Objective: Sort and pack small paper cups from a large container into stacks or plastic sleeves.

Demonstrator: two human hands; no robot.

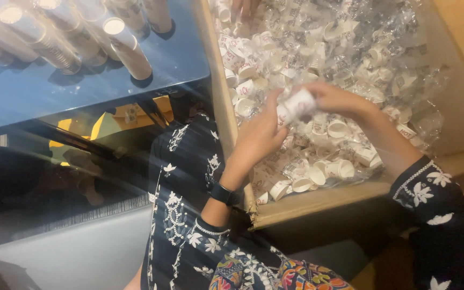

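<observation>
Short stack of white paper cups (296,106) (red-printed), tilted, above box.

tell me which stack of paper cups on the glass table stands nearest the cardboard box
The short stack at the table's top right corner, cut off by the picture's top edge. The longer stack with the lit rim stands left of it, farther from the cardboard box.

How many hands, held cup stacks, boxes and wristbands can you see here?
hands: 2 (left hand, right hand)
cup stack, held by both hands: 1
cardboard box: 1
black wristband: 1
Total: 5
The loose cups in the box are too many to count.
</observation>
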